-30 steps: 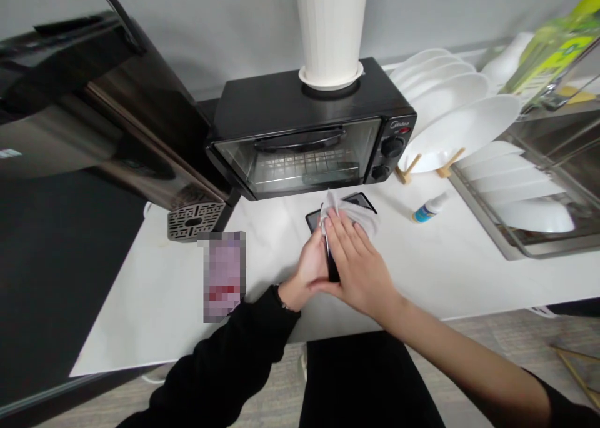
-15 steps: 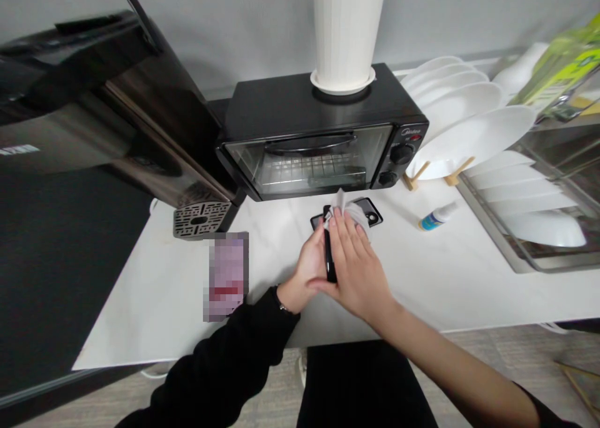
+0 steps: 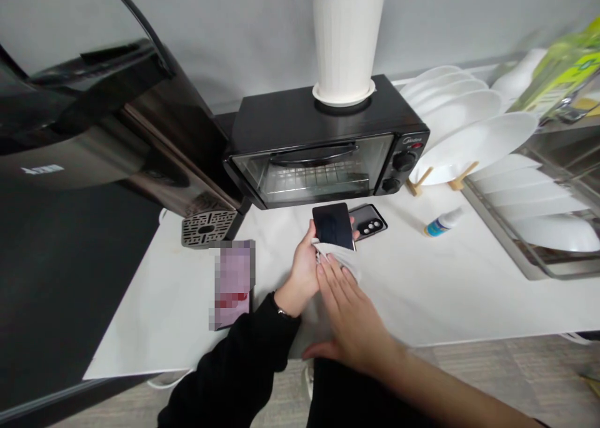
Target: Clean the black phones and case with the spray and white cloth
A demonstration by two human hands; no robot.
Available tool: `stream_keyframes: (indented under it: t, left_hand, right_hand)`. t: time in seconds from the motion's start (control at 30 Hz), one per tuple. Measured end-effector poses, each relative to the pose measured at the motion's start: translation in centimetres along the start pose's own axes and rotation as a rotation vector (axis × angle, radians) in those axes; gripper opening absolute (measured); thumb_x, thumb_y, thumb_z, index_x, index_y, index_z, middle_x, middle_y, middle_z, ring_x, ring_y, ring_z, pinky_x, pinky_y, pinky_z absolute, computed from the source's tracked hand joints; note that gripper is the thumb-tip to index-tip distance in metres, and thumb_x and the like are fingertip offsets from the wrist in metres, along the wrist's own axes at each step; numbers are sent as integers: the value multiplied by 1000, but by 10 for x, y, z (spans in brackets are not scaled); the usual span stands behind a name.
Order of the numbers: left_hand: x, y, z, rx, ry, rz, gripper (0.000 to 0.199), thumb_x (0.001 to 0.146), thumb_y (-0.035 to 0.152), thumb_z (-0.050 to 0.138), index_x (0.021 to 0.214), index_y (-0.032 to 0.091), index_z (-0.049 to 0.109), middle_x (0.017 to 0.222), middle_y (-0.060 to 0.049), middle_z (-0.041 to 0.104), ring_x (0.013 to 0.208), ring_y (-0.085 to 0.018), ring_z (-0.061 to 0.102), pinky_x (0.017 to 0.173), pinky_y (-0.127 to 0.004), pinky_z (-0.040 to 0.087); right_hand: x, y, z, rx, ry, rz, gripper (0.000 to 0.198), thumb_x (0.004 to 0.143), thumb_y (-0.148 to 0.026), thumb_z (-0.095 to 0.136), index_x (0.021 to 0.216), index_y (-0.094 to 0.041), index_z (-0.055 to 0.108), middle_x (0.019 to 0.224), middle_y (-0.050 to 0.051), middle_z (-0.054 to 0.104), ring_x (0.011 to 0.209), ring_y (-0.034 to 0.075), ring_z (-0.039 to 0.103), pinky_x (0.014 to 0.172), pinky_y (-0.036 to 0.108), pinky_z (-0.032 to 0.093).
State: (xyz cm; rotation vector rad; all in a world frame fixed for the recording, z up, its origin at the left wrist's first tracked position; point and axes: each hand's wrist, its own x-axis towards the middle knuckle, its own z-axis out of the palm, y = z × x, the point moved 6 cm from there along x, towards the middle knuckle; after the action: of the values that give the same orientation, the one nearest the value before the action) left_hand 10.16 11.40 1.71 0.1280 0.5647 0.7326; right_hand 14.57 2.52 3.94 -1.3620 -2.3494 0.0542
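Note:
My left hand (image 3: 304, 264) is wrapped round a black smartphone (image 3: 334, 223) from below and the side, with fingertips showing at its right edge. The dark glass of its upper part faces me. Over the phone's lower part lies a pale grey cloth (image 3: 340, 253). My right hand (image 3: 351, 309) presses that cloth down under its long fingers, thumb held out to the side. Just behind the phone, a phone case (image 3: 370, 220) with camera cut-outs rests on the white counter (image 3: 403, 290). To the right stands a small spray bottle (image 3: 443, 222) with a blue label.
A black toaster oven (image 3: 309, 159) stands at the back, with a white cup (image 3: 347, 44) of wooden sticks on top. Left are a drinks machine (image 3: 209, 228) and a blurred-out pinkish flat object (image 3: 234, 272). White plates (image 3: 478, 140) stand in racks on the right.
My right hand has slid the cloth down toward me along the phone, uncovering its upper part. The phone now lies flatter, with its glass facing up. The camera view has shifted slightly.

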Motion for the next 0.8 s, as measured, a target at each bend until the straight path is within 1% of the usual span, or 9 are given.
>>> stream_keyframes:
  t: [0.07,0.2,0.33,0.4,0.47,0.57,0.63,0.73,0.8]
  left_hand:
    - [0,-3,-1,11,12,-26,73,107,63,32,138,7,67,115,-19,79,110,-32,77,107,-45,55]
    - [1,-7,-6,-29,118,72,52,110,49,39,142,18,66,119,-10,80,116,-23,75,112,-34,51]
    - [-5,4,-1,6,136,42,60,110,54,37,140,12,67,117,-14,80,107,-27,78,105,-39,56]
    - [-9,11,1,45,127,86,66,109,59,34,139,10,67,116,-16,80,102,-28,79,101,-41,59]
    - [-11,7,-1,88,158,108,67,108,61,35,137,10,68,115,-16,80,100,-27,79,100,-39,60]
    - [-12,-12,-10,109,266,99,57,107,56,47,136,12,68,115,-13,80,102,-23,79,101,-33,59]
    - [-12,-17,-15,85,295,140,52,107,53,50,137,14,67,116,-11,80,104,-21,78,101,-29,58]
    - [-11,-16,-16,98,260,55,64,108,59,40,137,8,66,106,-14,81,96,-24,79,95,-34,61]
    - [-12,-10,-16,110,218,14,74,108,63,28,138,6,65,100,-17,81,88,-27,80,88,-39,63]
  right_hand:
    - [1,5,-2,0,-14,8,125,86,-92,40,165,3,22,172,25,30,163,37,23,127,53,34]
    - [16,30,-14,-9,38,145,121,90,-87,42,166,3,16,174,26,19,165,37,14,130,58,28]
    - [-6,1,-3,35,-26,20,138,77,-97,46,165,6,19,173,28,23,164,38,16,128,54,34]
    - [-23,-11,4,51,-54,-47,136,77,-97,47,165,3,20,172,25,30,163,36,21,126,51,39]
    - [-28,-6,3,41,-43,-32,128,82,-92,48,167,-1,19,171,23,32,163,34,23,126,51,38]
    - [-12,18,-11,22,25,99,120,89,-85,51,168,-1,16,174,23,23,164,37,19,129,57,31]
    - [-3,23,-19,41,55,126,117,91,-80,54,168,-1,14,175,23,19,164,38,17,130,59,29]
    - [-10,8,-17,110,29,51,109,93,-69,62,168,-3,17,173,22,25,162,38,25,128,58,36]
    - [-27,0,-12,165,11,0,88,100,-46,63,168,-9,23,170,18,35,160,33,32,126,55,41]
